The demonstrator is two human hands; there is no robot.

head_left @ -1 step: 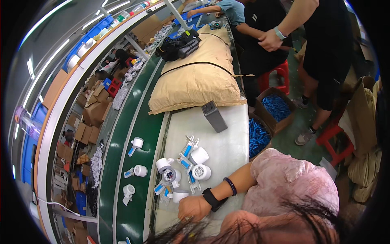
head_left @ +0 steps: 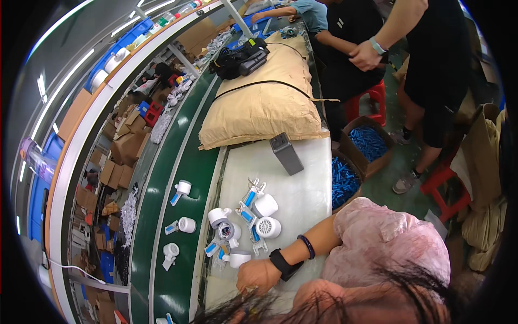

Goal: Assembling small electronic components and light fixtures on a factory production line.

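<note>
My right hand (head_left: 258, 276) rests low over the white worktop (head_left: 302, 197), with a black band on its wrist. Its fingers curl under, and hair and the hand itself hide what they hold, if anything. Just beyond the knuckles lies a white cylindrical head (head_left: 238, 259), the nearest thing to the hand. Past it sits a loose cluster of small white devices like handheld fans; one has a round grille (head_left: 268, 228), and another shows blue cylinders in its open handle (head_left: 247, 211). A dark grey rectangular block (head_left: 286, 154) stands behind them. My left hand is outside the picture.
A big tan sack (head_left: 264, 108) carries a black cable bundle (head_left: 237, 60). Along the left runs a green conveyor (head_left: 178, 216) with spaced white devices (head_left: 186, 224). Boxes of blue cylinders (head_left: 368, 143), red stools (head_left: 447, 189) and other people (head_left: 431, 70) are at right.
The view has shifted very slightly. My right hand and the white devices stay where they were.
</note>
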